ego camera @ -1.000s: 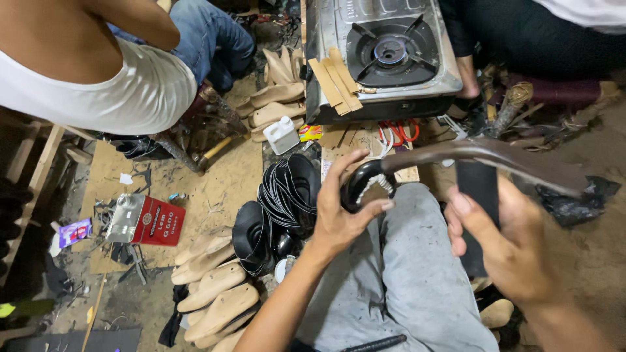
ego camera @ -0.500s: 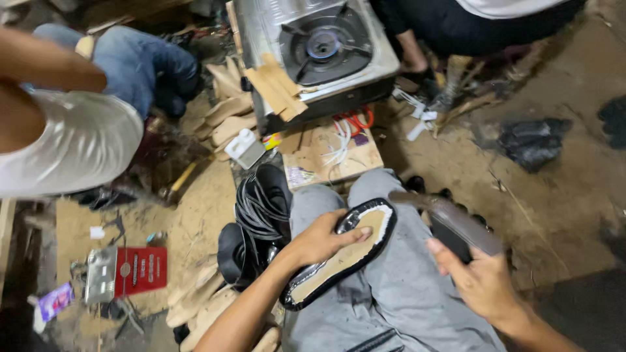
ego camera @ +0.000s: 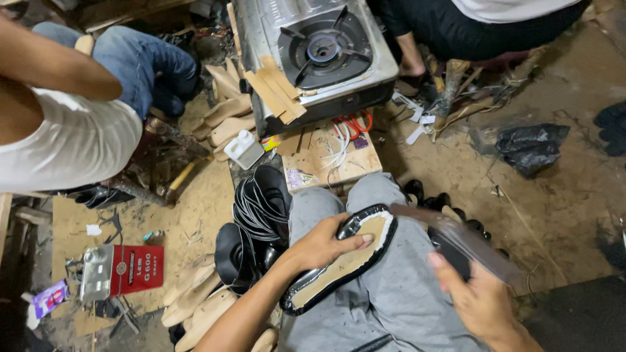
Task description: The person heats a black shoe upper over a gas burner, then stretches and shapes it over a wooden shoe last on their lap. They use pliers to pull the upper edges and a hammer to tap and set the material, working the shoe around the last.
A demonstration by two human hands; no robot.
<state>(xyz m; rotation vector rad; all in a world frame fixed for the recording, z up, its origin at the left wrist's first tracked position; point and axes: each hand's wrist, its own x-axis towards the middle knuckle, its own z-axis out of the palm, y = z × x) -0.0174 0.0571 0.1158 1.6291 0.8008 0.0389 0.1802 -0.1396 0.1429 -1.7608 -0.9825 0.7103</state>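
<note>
A black leather shoe upper on its last (ego camera: 339, 264) lies sole-up and slantwise across grey-trousered knees, tan insole showing; a thin dark sole piece (ego camera: 466, 241) slants just beside it.

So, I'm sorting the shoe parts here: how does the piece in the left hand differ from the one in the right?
The shoe upper under the left hand lies sole-up on the lap: black edge, tan insole, oval. The dark sole strip in the right hand is flat, narrow, uniformly dark and held up in the air, blurred. Both are long shoe-shaped parts.
</note>
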